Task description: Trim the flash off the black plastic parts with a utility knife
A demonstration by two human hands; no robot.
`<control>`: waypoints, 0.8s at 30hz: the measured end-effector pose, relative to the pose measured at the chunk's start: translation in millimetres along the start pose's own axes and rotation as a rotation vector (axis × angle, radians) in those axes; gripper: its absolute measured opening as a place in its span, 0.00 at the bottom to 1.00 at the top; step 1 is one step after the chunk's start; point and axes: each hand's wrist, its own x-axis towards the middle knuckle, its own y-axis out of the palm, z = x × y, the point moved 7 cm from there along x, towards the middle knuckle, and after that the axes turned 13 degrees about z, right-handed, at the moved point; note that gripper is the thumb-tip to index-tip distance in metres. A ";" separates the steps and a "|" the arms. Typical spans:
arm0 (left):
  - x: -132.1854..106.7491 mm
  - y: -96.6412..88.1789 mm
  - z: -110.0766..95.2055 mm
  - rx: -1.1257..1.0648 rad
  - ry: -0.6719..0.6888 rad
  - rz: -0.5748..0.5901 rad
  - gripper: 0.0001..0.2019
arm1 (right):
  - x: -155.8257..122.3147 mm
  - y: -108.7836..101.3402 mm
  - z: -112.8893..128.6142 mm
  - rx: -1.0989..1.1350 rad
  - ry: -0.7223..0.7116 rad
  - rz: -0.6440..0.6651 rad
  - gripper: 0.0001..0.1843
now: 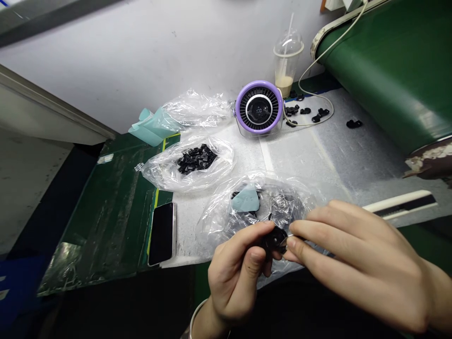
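My left hand (pixel 238 273) is closed around a small black plastic part (pixel 275 238), gripping it between thumb and fingers. My right hand (pixel 356 259) meets it from the right, its thumb and index finger pinching a thin metal piece (pixel 284 241) whose tip is against the black part. What kind of piece this is, I cannot make out. Just beyond both hands lies a clear plastic bag (pixel 219 214) with black parts inside and a light-blue scrap (pixel 246 198) on top.
Another clear bag (pixel 155 172) holds many black parts (pixel 197 159). A purple fan (pixel 259 107), a drink cup (pixel 287 61) and loose black parts (pixel 321 114) stand farther back. A phone (pixel 162 234) lies left; a white-and-black strip (pixel 402 205) lies right, beneath a green conveyor belt (pixel 388 70).
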 end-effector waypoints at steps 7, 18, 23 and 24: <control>-0.6 0.0 -0.9 0.040 -0.005 0.016 0.17 | -1.0 -2.2 0.3 -0.013 -0.026 0.000 0.17; -0.7 1.6 -4.2 0.132 0.002 0.047 0.17 | 0.4 -2.4 0.0 0.012 -0.037 0.050 0.18; 2.4 1.6 -10.0 0.201 0.046 0.054 0.17 | -1.9 1.0 -1.3 0.052 -0.023 0.071 0.15; 3.0 1.6 -11.6 0.217 0.057 0.052 0.17 | -2.3 2.6 -3.6 0.082 0.003 0.069 0.14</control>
